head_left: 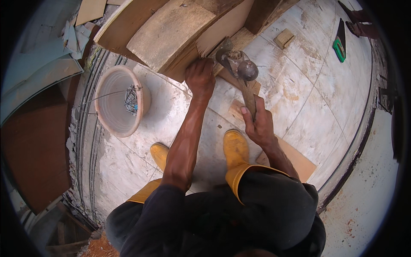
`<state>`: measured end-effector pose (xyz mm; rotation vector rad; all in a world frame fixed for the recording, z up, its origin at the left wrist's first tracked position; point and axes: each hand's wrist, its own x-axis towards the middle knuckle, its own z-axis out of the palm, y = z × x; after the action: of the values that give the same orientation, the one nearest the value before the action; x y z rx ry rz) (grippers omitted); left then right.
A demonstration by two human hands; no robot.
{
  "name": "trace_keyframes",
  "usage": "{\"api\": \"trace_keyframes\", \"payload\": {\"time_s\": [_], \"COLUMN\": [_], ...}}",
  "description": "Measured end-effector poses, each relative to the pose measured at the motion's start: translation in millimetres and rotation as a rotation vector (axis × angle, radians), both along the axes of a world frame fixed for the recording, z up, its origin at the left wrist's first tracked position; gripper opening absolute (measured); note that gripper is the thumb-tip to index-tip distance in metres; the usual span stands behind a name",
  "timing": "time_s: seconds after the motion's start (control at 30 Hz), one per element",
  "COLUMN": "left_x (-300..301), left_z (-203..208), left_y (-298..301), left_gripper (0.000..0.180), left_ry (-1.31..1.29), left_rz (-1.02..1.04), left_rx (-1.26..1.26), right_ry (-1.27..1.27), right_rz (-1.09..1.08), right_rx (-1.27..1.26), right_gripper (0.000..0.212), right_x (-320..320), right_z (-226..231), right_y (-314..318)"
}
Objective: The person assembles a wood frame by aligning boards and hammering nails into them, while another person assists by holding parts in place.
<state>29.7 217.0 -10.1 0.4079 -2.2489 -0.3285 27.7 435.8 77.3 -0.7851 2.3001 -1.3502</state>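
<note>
My right hand (260, 123) is closed around the wooden handle of a claw hammer (247, 70). The hammer's round face points up toward me, its curved claw is beside the timber. My left hand (200, 79) is closed, knuckles up, against the near end of a rough wooden frame (171, 34) built of thick planks and boards. Its fingertips are hidden, so whatever they grip cannot be made out. Beneath the hammer a short piece of wood (252, 85) lies on the tiles.
A pale bucket (143, 96) with nails (131, 100) stands left. A green-handled handsaw (339, 47) and a wood block (284, 38) lie at the far right. Steel rods (81, 124) and leaning panels (36, 145) line the left. A flat board (299, 160) lies by my yellow boots (236, 150).
</note>
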Motion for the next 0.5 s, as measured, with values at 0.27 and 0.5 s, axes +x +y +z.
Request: {"api": "trace_keyframes", "payload": {"time_s": [0.27,0.5], "left_x": [-4.5,-2.2], "left_z": [-4.2,-7.2], "left_y": [7.0,4.2], "left_gripper": [0.026,0.025], "left_ry": [0.029,0.009], "left_rz": [0.016,0.029], "left_rx": [-0.016,-0.016], "right_ry": [0.015,0.136], "right_rz": [0.010,-0.001], "right_rx": [0.068,0.039], "right_gripper": [0.039,0.039], "right_x": [-3.8,0.0], "right_z": [6.9,-3.9], "right_y": [-6.6,-10.1]}}
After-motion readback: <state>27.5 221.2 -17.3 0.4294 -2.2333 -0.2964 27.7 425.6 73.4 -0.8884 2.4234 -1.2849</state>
